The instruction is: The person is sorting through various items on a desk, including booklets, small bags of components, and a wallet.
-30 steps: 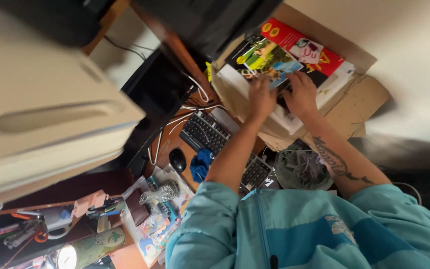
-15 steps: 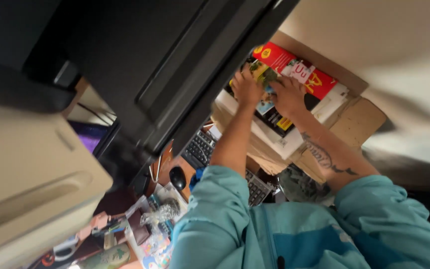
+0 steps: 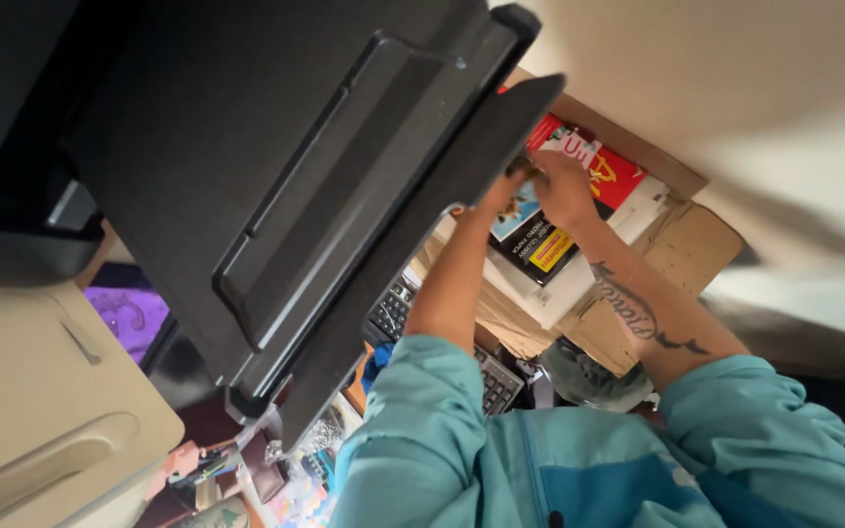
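Both hands in the box point(image 3: 682, 249), on the paper stack w/ the red pack point(image 3: 610, 168) on top. Right hand point(image 3: 564, 186) lies flat, fingers spread, on a photo sheet point(image 3: 522, 213); left hand point(image 3: 501, 196) half hidden by the black tray point(image 3: 344, 196) (grip: can't tell). Sheets look light, floppy, glossy, prob slippery; best pinched at an edge, both hands

Your hands rest on glossy printed paper packs point(image 3: 594, 171) stacked in a rough, matt brown cardboard box point(image 3: 682, 249). Beside you hangs a matt black plastic tray point(image 3: 344, 166), smooth with a faint sheen. Your sleeves point(image 3: 413, 430) are soft teal cloth. The keyboard point(image 3: 486, 376) looks like dull dark plastic.
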